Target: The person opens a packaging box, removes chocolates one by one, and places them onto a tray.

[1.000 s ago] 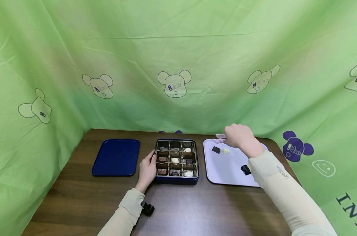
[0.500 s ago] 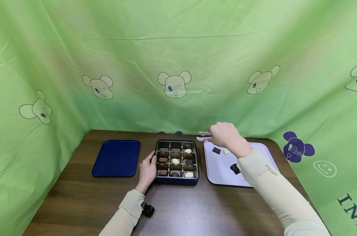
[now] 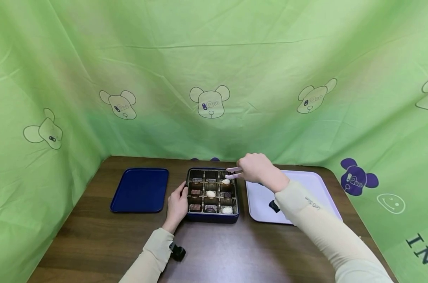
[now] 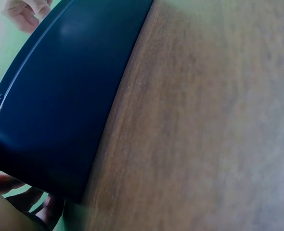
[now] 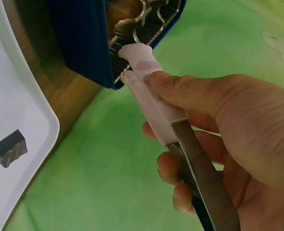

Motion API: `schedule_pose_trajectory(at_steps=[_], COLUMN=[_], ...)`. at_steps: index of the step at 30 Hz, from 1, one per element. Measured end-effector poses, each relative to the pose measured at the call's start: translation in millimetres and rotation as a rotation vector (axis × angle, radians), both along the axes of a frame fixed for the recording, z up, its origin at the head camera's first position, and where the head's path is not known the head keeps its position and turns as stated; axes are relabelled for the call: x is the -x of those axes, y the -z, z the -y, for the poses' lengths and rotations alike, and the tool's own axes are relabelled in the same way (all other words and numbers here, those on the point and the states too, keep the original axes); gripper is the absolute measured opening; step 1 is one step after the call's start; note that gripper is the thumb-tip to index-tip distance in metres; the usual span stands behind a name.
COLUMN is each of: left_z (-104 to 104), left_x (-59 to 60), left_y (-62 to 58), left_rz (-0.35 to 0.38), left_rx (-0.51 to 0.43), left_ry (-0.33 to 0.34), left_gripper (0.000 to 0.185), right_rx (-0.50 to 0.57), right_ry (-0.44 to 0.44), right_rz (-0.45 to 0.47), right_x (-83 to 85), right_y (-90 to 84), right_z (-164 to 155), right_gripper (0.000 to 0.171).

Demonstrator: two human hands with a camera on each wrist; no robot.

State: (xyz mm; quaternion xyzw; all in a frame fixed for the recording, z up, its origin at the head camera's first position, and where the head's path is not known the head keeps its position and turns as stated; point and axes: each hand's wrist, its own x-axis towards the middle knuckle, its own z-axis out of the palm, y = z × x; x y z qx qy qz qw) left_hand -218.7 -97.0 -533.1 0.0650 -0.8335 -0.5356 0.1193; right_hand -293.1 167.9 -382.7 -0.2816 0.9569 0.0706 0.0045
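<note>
My left hand (image 3: 177,205) rests against the left side of a dark blue chocolate box (image 3: 211,217); its fingers (image 4: 29,199) show at the wall in the left wrist view. Brown, dark and white chocolates sit in the box's compartments. In my right hand (image 3: 258,169) I hold pink-tipped tongs (image 5: 154,96) with metal handles. Their slightly parted tips reach over the box's back right compartment, close above a white chocolate (image 3: 226,182), and nothing shows between them. A dark square chocolate (image 5: 9,148) lies on the pale lilac tray (image 3: 270,212), mostly hidden by my hand in the head view.
A flat blue lid (image 3: 139,190) lies left of the box on the brown wooden table (image 3: 214,251). The lilac tray stands on the right, under my right forearm. A green printed curtain (image 3: 164,129) hangs behind and around the table.
My right hand has moved left from above the tray to the box, bringing the tongs over its back right corner. The left hand has stayed against the box.
</note>
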Motion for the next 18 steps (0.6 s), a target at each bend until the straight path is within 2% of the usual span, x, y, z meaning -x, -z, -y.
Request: schedule_pose_trajectory(at_steps=[10,18], left_z=[-1.2,-1.6], left_x=[-0.8,-1.1], left_y=[0.1,-1.6], left_rz=[-0.013,-0.024], left_rx=[0.006,0.006], left_ry=[-0.005,-0.007], left_gripper=[0.037,0.037], right_rx=[-0.081,-0.146], right_ry=[-0.042,-0.053], right_rz=[-0.021,-0.056], right_x=[1.6,7.5], right_y=[7.1,14.4], right_z=[11.8,25.9], right_gripper=[0.021,0.013])
